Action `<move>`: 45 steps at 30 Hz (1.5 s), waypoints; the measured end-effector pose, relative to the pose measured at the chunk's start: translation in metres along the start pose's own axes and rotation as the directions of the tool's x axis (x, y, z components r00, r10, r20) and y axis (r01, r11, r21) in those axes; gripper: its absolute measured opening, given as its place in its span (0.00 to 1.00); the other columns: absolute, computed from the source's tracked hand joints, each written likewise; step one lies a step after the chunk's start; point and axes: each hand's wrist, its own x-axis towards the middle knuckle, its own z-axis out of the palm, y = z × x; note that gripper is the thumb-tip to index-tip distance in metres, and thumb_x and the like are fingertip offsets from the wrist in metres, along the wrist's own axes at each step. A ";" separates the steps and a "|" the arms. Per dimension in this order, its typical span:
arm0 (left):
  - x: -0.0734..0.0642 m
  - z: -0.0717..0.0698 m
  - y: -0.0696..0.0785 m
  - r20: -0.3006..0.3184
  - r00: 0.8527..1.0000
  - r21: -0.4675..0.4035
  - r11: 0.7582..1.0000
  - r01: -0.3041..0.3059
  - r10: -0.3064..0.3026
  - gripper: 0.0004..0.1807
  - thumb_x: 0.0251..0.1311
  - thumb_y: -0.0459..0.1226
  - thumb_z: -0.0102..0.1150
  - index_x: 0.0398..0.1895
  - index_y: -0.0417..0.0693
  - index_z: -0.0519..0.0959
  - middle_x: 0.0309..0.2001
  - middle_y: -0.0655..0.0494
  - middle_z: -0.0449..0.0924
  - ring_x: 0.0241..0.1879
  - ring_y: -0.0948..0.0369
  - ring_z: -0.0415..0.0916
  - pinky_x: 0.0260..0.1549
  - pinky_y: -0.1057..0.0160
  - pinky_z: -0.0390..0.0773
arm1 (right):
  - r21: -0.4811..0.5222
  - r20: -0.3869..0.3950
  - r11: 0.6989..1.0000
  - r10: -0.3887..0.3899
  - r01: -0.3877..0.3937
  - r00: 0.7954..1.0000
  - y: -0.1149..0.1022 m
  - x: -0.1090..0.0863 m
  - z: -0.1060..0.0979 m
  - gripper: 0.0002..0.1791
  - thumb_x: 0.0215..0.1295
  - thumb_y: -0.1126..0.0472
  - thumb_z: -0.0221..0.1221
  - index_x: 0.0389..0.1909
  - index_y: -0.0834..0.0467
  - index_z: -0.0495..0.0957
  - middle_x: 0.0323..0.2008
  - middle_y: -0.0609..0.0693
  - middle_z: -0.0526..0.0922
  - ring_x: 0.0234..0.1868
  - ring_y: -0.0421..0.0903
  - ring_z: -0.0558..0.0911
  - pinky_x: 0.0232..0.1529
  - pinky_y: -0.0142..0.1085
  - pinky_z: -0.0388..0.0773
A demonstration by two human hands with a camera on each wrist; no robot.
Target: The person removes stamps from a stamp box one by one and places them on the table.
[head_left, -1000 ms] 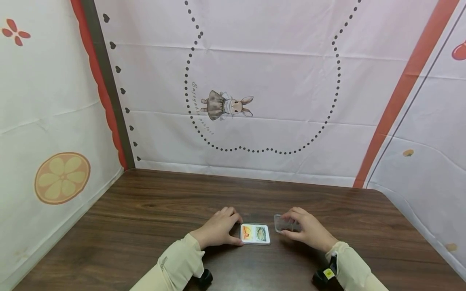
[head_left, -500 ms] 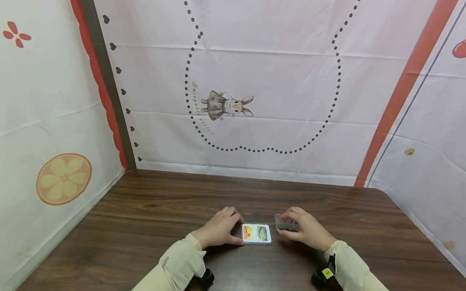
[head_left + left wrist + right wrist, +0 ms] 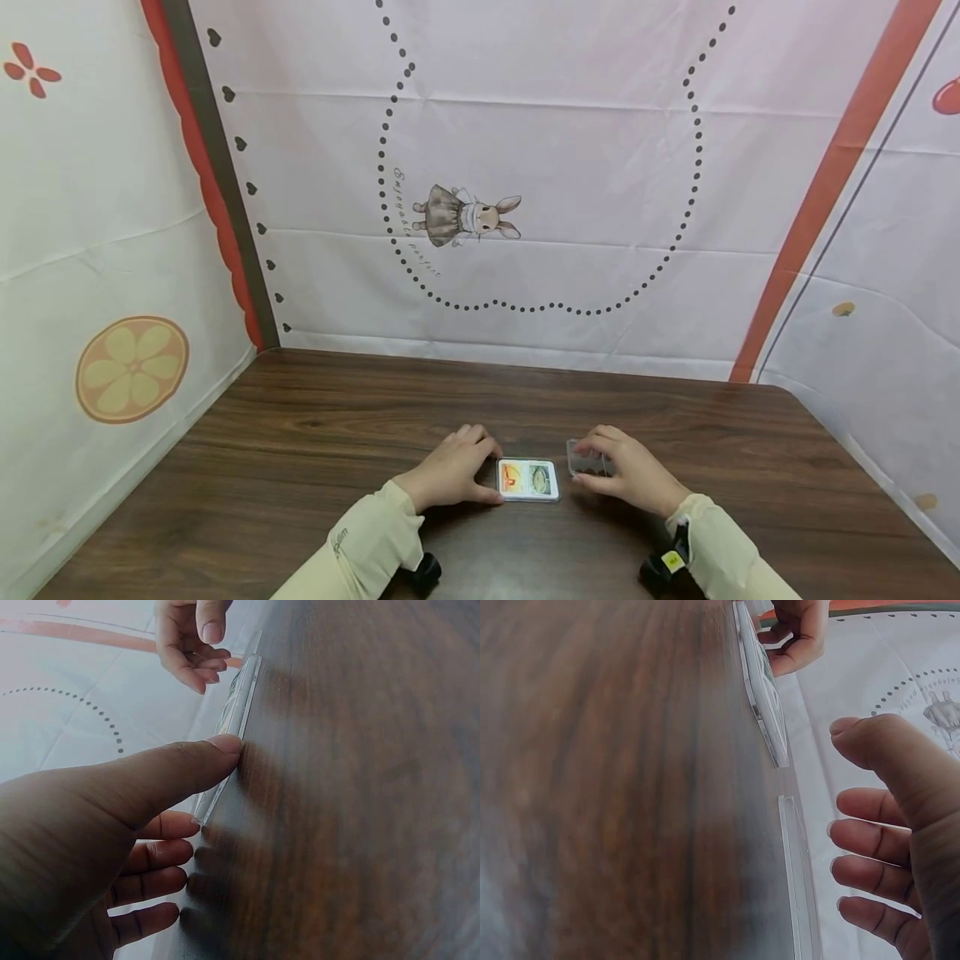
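A clear plastic case (image 3: 528,480) with printed picture cards in it lies flat on the table, an orange picture on its left half and a green one on its right. My left hand (image 3: 452,473) grips the case's left end, thumb on the near edge and index finger on the far corner, as the left wrist view shows. To the right lies an empty clear lid (image 3: 580,459), partly hidden behind my right hand (image 3: 632,468). In the right wrist view the right fingers (image 3: 871,838) are loosely bent and apart from the lid (image 3: 798,877), holding nothing.
The dark wood-grain table (image 3: 337,425) reaches back to a hanging pale cloth (image 3: 570,192) with a printed rabbit and dotted lines. Further cloths hang at the left and right sides. Black wrist cameras (image 3: 426,575) sit under both wrists.
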 end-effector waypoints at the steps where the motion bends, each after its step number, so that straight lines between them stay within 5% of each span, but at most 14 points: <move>1: 0.000 0.000 0.000 -0.001 1.000 0.002 1.000 0.000 0.000 0.30 0.49 0.56 0.70 0.51 0.52 0.77 0.47 0.59 0.72 0.47 0.61 0.67 0.50 0.56 0.70 | -0.002 -0.001 1.000 -0.006 0.006 1.000 0.000 0.000 0.000 0.13 0.57 0.54 0.68 0.41 0.53 0.81 0.39 0.42 0.78 0.37 0.37 0.76 0.37 0.32 0.77; 24: -0.001 0.001 0.001 0.017 1.000 -0.004 1.000 0.014 -0.014 0.29 0.49 0.56 0.69 0.51 0.52 0.77 0.46 0.59 0.71 0.46 0.62 0.67 0.51 0.57 0.69 | 0.006 0.040 1.000 0.009 -0.010 0.999 -0.005 0.000 0.005 0.14 0.58 0.50 0.66 0.42 0.53 0.81 0.40 0.42 0.77 0.37 0.37 0.76 0.37 0.33 0.77; 45: -0.002 0.000 0.001 0.000 1.000 0.013 1.000 0.000 0.000 0.29 0.49 0.55 0.70 0.50 0.52 0.77 0.45 0.60 0.71 0.44 0.63 0.66 0.48 0.59 0.69 | -0.033 0.012 0.998 -0.054 0.055 0.998 -0.010 0.004 0.009 0.15 0.56 0.50 0.68 0.41 0.52 0.81 0.42 0.44 0.77 0.39 0.39 0.77 0.39 0.34 0.77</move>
